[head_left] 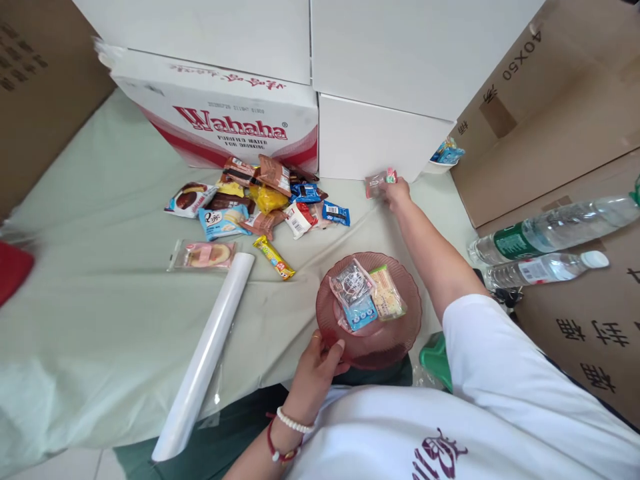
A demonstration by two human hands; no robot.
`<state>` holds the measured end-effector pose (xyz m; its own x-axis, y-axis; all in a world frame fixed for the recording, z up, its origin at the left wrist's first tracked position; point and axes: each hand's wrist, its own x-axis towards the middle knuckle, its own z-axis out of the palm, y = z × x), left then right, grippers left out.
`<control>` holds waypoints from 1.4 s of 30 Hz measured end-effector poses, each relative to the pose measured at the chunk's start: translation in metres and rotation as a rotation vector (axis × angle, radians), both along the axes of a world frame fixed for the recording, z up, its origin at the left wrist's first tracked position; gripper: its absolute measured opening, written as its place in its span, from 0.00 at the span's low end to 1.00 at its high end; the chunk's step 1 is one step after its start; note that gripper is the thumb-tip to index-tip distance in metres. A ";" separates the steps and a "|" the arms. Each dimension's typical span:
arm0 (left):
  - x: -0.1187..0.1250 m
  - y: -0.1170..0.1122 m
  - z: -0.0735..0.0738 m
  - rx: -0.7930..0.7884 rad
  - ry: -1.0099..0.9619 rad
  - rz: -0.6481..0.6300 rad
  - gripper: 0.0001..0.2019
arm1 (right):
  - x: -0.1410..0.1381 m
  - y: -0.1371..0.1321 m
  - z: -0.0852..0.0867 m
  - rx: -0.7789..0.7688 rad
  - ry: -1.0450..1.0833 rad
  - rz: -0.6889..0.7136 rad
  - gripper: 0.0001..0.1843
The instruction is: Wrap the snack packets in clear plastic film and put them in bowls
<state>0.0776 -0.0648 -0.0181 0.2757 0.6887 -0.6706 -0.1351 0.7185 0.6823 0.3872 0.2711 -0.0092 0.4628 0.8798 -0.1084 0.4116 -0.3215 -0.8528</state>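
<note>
My left hand grips the near-left rim of a reddish see-through plate, thumb on top and fingers underneath. Several wrapped snacks lie in that plate: a black-and-clear packet, a blue packet and a yellow-green packet. Stretched out by the white box, my right hand is closed on a small clear-and-reddish snack packet. Left of it spreads a pile of wrapped snacks, among them a yellow packet, a light-blue packet and a yellow bar.
A white roll lies across the table's near edge, below a pink flat packet. White boxes and a Wahaha carton stand behind. At right are two bottles, cardboard boxes and a white bowl of blue packets.
</note>
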 end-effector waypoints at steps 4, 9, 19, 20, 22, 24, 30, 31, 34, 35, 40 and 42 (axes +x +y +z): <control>0.000 -0.002 -0.005 -0.034 -0.032 0.055 0.32 | 0.010 -0.066 0.049 0.137 0.380 0.130 0.14; 0.001 -0.002 -0.011 -0.074 -0.078 0.109 0.32 | 0.002 -0.179 0.115 -0.221 0.452 0.743 0.27; 0.016 0.001 0.004 -0.014 -0.119 0.103 0.32 | -0.105 -0.305 0.071 -0.528 -0.832 0.871 0.25; 0.018 0.002 0.005 -0.011 -0.111 0.110 0.32 | -0.107 -0.306 0.076 -0.530 -0.931 0.867 0.28; 0.023 0.006 0.011 -0.008 -0.107 0.117 0.32 | -0.104 -0.306 0.090 -0.539 -1.023 0.838 0.30; 0.030 0.017 0.021 -0.001 -0.122 0.106 0.31 | -0.092 -0.306 0.108 -0.493 -1.054 0.770 0.33; 0.091 0.099 0.052 0.021 -0.222 0.125 0.31 | -0.031 -0.341 0.132 0.213 -0.813 0.384 0.19; 0.107 0.116 0.053 0.021 -0.230 0.126 0.29 | -0.021 -0.351 0.127 0.262 -0.776 0.325 0.17; 0.152 0.166 0.047 0.021 -0.195 0.179 0.23 | 0.004 -0.380 0.101 0.211 -0.748 0.260 0.15; 0.163 0.181 0.043 0.023 -0.178 0.205 0.22 | 0.012 -0.389 0.091 0.169 -0.749 0.255 0.16; 0.188 0.221 0.026 0.015 -0.122 0.242 0.23 | 0.045 -0.424 0.054 -0.008 -0.724 0.170 0.22; 0.179 0.216 0.028 0.021 -0.125 0.224 0.26 | 0.050 -0.426 0.050 -0.048 -0.712 0.142 0.24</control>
